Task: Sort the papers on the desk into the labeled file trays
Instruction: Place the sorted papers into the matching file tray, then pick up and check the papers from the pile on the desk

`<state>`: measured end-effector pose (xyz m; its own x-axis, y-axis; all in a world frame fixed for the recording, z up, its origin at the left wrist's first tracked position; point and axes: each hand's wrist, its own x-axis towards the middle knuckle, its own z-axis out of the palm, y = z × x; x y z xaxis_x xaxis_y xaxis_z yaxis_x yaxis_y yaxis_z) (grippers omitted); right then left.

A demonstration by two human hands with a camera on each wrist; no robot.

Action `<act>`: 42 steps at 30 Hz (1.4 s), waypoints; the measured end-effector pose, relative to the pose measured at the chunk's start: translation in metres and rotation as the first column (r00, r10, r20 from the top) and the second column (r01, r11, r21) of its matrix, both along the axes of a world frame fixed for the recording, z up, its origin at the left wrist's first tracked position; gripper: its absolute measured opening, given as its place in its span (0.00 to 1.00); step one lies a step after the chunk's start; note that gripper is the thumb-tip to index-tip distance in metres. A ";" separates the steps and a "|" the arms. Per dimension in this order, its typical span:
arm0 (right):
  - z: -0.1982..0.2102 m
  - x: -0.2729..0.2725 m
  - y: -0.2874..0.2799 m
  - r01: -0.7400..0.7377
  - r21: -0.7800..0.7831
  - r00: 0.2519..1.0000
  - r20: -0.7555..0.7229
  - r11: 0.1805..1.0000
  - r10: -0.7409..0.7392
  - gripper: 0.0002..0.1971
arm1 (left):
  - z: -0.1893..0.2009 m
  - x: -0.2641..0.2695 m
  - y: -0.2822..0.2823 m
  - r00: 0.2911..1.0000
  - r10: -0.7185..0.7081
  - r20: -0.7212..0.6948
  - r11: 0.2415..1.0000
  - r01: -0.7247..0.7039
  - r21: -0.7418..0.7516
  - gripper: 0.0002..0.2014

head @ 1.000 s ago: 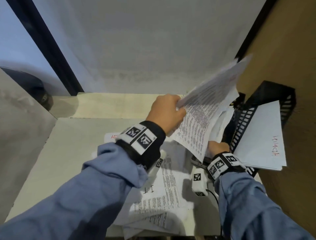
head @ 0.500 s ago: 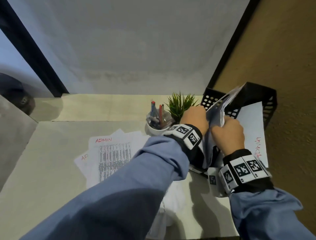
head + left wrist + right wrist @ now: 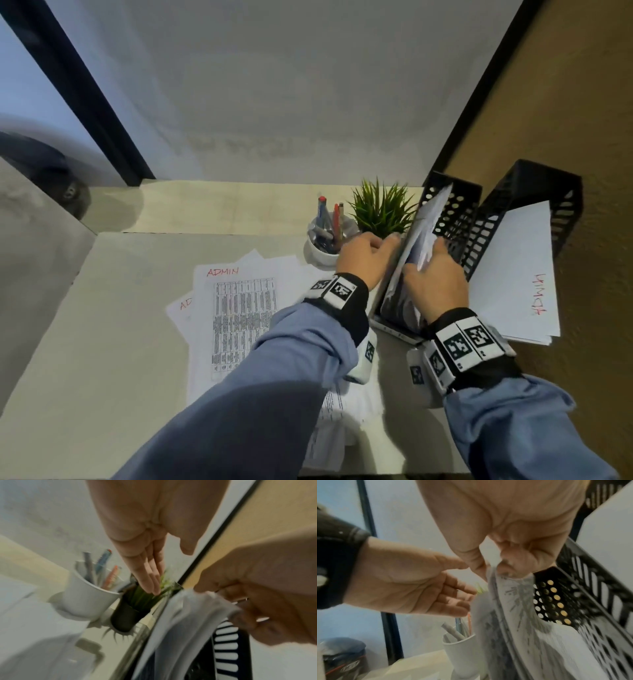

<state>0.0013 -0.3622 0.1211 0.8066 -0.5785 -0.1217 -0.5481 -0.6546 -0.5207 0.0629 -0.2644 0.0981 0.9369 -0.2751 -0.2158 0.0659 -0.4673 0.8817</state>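
Now filing step. Right hand [image 3: 434, 278] pinches top edge of papers [image 3: 416, 246], thumb against fingers; sheets hang below pinch, lower part already inside left black tray [image 3: 457, 209]. Left hand [image 3: 364, 257] flat, fingers straight, just beside sheets, holding nothing. Advice: steady sheets with flat hand, lower until bottom edge seats, then release. Risk: sheets below pinch buckle. More papers on desk [image 3: 113, 342], ADMIN sheet [image 3: 239, 308] uppermost.

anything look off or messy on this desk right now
The printed white sheets marked ADMIN lie fanned and crooked on the grey desk, unsorted. The paper bundle the right hand pinches into the black perforated tray is buckled, not flat.
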 end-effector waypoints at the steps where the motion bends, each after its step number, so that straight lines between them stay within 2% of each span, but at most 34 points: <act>1: 0.006 -0.003 0.007 -0.003 -0.030 0.998 0.065 1.000 0.005 0.32 | -0.003 -0.003 0.013 0.998 0.063 -0.006 0.998 -0.063 -0.027 0.18; 3: 0.012 -0.011 0.030 -0.060 -0.069 0.973 0.218 0.996 0.074 0.32 | -0.020 -0.010 0.050 0.982 0.189 -0.003 0.982 -0.189 0.022 0.12; 5: 0.005 -0.017 0.054 -0.177 -0.055 0.945 0.270 0.983 0.185 0.26 | -0.046 -0.020 0.093 0.953 0.302 -0.012 0.942 -0.296 0.158 0.11; 8: -0.036 -0.023 0.085 -0.320 0.065 0.946 0.078 0.945 0.315 0.20 | -0.084 -0.035 0.156 0.893 0.443 -0.073 0.827 -0.376 0.417 0.19; 10: -0.069 -0.029 0.101 -0.309 0.204 0.932 -0.128 0.929 0.338 0.20 | -0.099 -0.047 0.188 0.858 0.503 -0.110 0.737 -0.358 0.574 0.25; 12: -0.093 -0.037 0.113 -0.265 0.303 0.909 -0.237 0.915 0.342 0.14 | -0.106 -0.058 0.209 0.832 0.538 -0.132 0.696 -0.350 0.627 0.28; 13: -0.100 -0.041 0.118 -0.238 0.335 0.907 -0.260 0.912 0.332 0.08 | -0.109 -0.063 0.215 0.829 0.541 -0.137 0.694 -0.348 0.630 0.29; 14: -0.106 -0.044 0.122 -0.206 0.362 0.912 -0.266 0.909 0.313 0.08 | -0.112 -0.067 0.219 0.833 0.536 -0.137 0.694 -0.342 0.633 0.29; 16: -0.119 -0.048 0.128 -0.145 0.409 0.918 -0.285 0.901 0.277 0.16 | -0.118 -0.074 0.223 0.837 0.531 -0.134 0.691 -0.335 0.641 0.31; 18: -0.121 -0.051 0.133 -0.112 0.464 0.927 -0.269 0.879 0.260 0.06 | -0.122 -0.078 0.227 0.821 0.554 -0.137 0.676 -0.348 0.649 0.35; 19: -0.127 -0.051 0.134 -0.093 0.497 0.930 -0.265 0.863 0.253 0.13 | -0.122 -0.080 0.228 0.808 0.572 -0.140 0.665 -0.358 0.655 0.37; 20: -0.127 -0.052 0.136 -0.067 0.523 0.933 -0.270 0.850 0.240 0.22 | -0.123 -0.081 0.231 0.799 0.585 -0.137 0.657 -0.369 0.657 0.38; 21: -0.130 -0.051 0.137 -0.044 0.534 0.933 -0.280 0.844 0.225 0.24 | -0.123 -0.082 0.233 0.798 0.590 -0.123 0.657 -0.385 0.648 0.38; 22: -0.130 -0.050 0.138 -0.040 0.535 0.935 -0.277 0.844 0.220 0.21 | -0.125 -0.083 0.236 0.804 0.586 -0.101 0.666 -0.407 0.625 0.35; 24: -0.132 -0.050 0.140 -0.031 0.541 0.937 -0.278 0.840 0.214 0.08 | -0.126 -0.083 0.244 0.815 0.577 -0.041 0.705 -0.473 0.528 0.21; 26: -0.136 -0.049 0.140 -0.004 0.571 0.934 -0.292 0.821 0.207 0.18 | -0.125 -0.084 0.251 0.825 0.565 0.001 0.742 -0.508 0.437 0.09; 27: -0.139 -0.049 0.140 0.017 0.585 0.934 -0.298 0.811 0.196 0.19 | -0.126 -0.085 0.253 0.839 0.544 0.016 0.764 -0.504 0.404 0.07; 30: -0.136 -0.049 0.138 0.047 0.602 0.932 -0.314 0.797 0.183 0.17 | -0.129 -0.091 0.258 0.848 0.530 0.007 0.823 -0.516 0.238 0.09; 32: -0.135 -0.046 0.131 0.065 0.633 0.944 -0.289 0.772 0.158 0.18 | -0.133 -0.095 0.262 0.830 0.557 -0.022 0.824 -0.550 0.136 0.13; 35: -0.129 -0.041 0.123 0.104 0.727 0.978 -0.200 0.678 0.064 0.13 | -0.136 -0.096 0.267 0.813 0.574 -0.103 0.819 -0.570 0.063 0.18; 39: -0.125 -0.033 0.116 0.093 0.751 0.993 -0.115 0.654 -0.009 0.22 | -0.133 -0.093 0.268 0.853 0.512 -0.099 0.859 -0.507 0.073 0.07; 42: -0.126 -0.032 0.112 0.153 0.725 0.988 -0.131 0.671 -0.084 0.11 | -0.129 -0.088 0.266 0.822 0.561 -0.095 0.827 -0.557 0.074 0.09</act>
